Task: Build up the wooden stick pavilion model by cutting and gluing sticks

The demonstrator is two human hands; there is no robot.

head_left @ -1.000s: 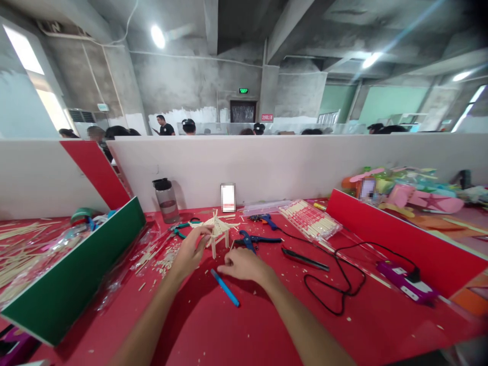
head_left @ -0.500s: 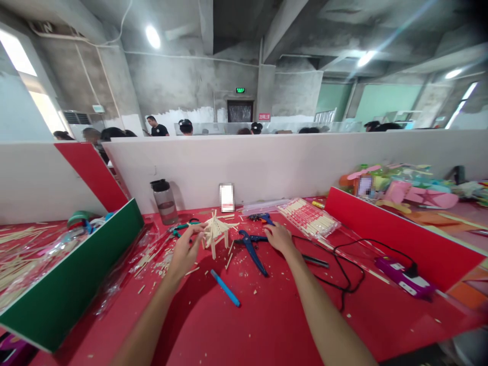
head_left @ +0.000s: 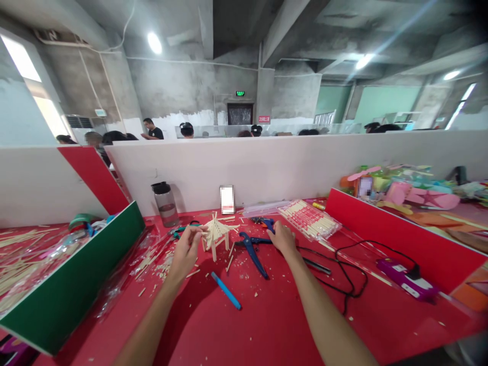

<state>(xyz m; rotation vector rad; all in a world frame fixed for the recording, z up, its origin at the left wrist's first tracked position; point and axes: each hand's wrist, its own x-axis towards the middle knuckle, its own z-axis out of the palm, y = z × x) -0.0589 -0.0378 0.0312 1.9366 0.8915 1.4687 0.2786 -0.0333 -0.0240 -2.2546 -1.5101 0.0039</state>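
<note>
A small pavilion-like model [head_left: 216, 229] of pale wooden sticks stands on the red table, with a sloping roof and stick legs. My left hand [head_left: 186, 249] is at its left edge, fingers pinched on what looks like a short wooden stick [head_left: 205, 233]; whether that stick touches the roof is hard to tell. My right hand [head_left: 282, 238] is closed around a blue hot glue gun [head_left: 268, 223], its nozzle pointing left. Just in front of the gun lie dark blue cutting pliers [head_left: 253, 254]. Nearer me is a blue marker [head_left: 226, 291].
Green-handled pliers [head_left: 179, 233] and stick scraps lie left of the model. Behind are a water bottle [head_left: 165, 207], a phone [head_left: 227, 199] and packed sticks [head_left: 308, 218]. A black cable [head_left: 348, 277] and purple power strip [head_left: 406, 279] lie right. Green [head_left: 76, 279] and red [head_left: 400, 239] dividers flank the table.
My right hand has closed further over the glue gun and shifted slightly. The left hand stays beside the model. The view has tilted slightly.
</note>
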